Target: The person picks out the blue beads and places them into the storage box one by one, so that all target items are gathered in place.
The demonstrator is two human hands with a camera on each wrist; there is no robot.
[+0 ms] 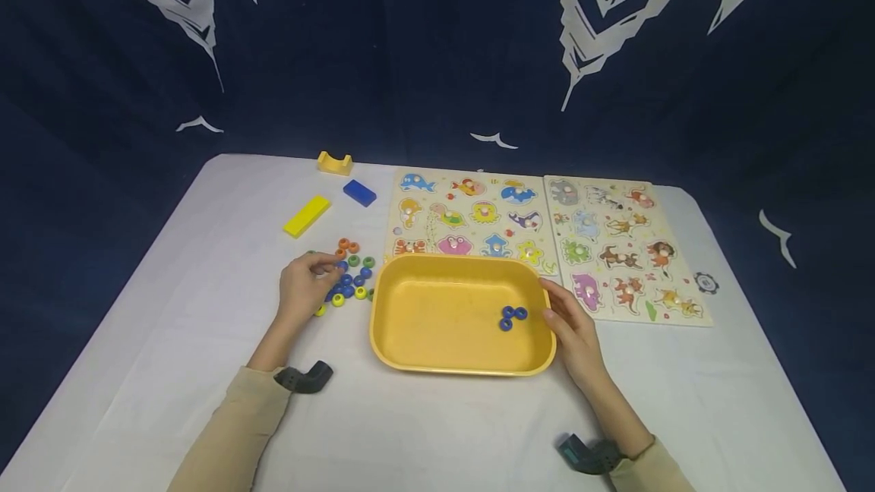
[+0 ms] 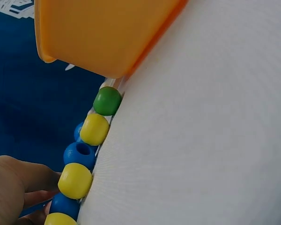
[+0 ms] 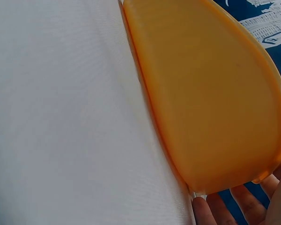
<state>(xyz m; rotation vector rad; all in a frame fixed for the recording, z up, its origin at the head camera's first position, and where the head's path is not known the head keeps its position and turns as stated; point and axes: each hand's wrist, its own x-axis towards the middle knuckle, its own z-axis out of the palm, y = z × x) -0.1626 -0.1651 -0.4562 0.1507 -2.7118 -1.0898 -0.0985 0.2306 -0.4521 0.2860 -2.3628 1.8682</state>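
The left hand (image 1: 304,287) has its fingers curled down at a cluster of small blue round beads (image 1: 346,280); whether they pinch one cannot be told, because the fingertips hide the contact. Small yellow round beads (image 1: 338,300) lie just on the near side of those fingers, so a brushing knuckle could send one rolling across the white bench (image 1: 424,431). Small green round beads (image 1: 368,262) and small orange round beads (image 1: 344,243), beside and just beyond the fingertips, could scatter likewise if nudged by their neighbours. The right hand (image 1: 574,336) grips the right end of the yellow plastic tray (image 1: 437,321), thumb at the rim and other fingers against the outer wall; uneven pressure there could tip the tray or shove it leftward into the loose beads. Inside it, just left of the right thumb, three blue beads (image 1: 506,324) sit together and would probably roll if it tilted. Beyond the right fingers, the flat sea-animal puzzle board (image 1: 472,228) is partly hidden by the tray, so a push away could jog its pieces. Farthest, past the left fingers, a flat yellow rectangular block (image 1: 307,216) could stop a stray bead or be bumped by it.
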